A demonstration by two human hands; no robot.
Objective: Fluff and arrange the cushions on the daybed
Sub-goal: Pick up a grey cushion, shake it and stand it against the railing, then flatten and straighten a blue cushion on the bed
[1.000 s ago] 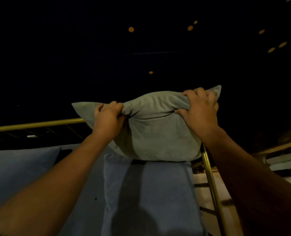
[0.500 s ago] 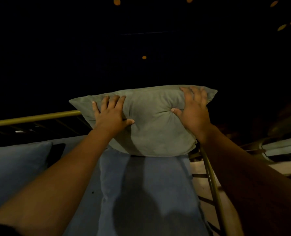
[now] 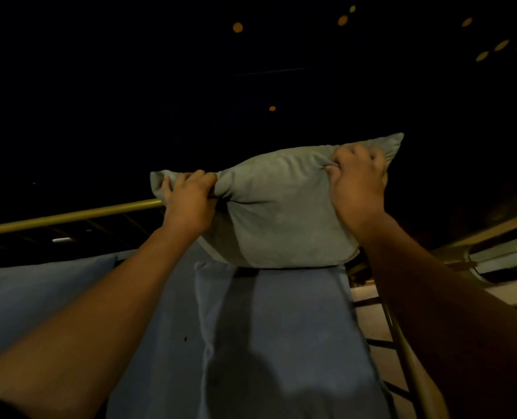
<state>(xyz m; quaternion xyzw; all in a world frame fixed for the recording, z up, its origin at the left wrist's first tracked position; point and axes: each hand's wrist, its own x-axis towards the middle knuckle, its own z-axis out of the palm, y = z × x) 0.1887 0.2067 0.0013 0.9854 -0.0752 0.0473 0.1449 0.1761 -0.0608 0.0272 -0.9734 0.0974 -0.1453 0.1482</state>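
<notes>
**Both hands grip a grey cushion at the daybed's far end**

At the far left a blue cushion [image 3: 36, 300] lies on the daybed [image 3: 172, 343], its top edge just below the brass rail [image 3: 70, 217] that runs along the back. The scene is dim, so the cushion's lower edge cannot be made out.

The left hand [image 3: 187, 201] is closed in a fist on the upper left part of the grey cushion [image 3: 281, 219], with the fabric bunched into folds under the fingers. The grey cushion stands upright on its lower edge, resting on the far end of a long blue pad [image 3: 281, 334] that runs down the middle of the daybed.

The right hand [image 3: 358, 182] clutches the cushion's upper right part near its corner, fingers dug into the cover, which puckers there. Beside the right forearm, a second brass rail [image 3: 402, 352] edges the daybed's right side, with a pale floor [image 3: 369, 328] beyond.
</notes>
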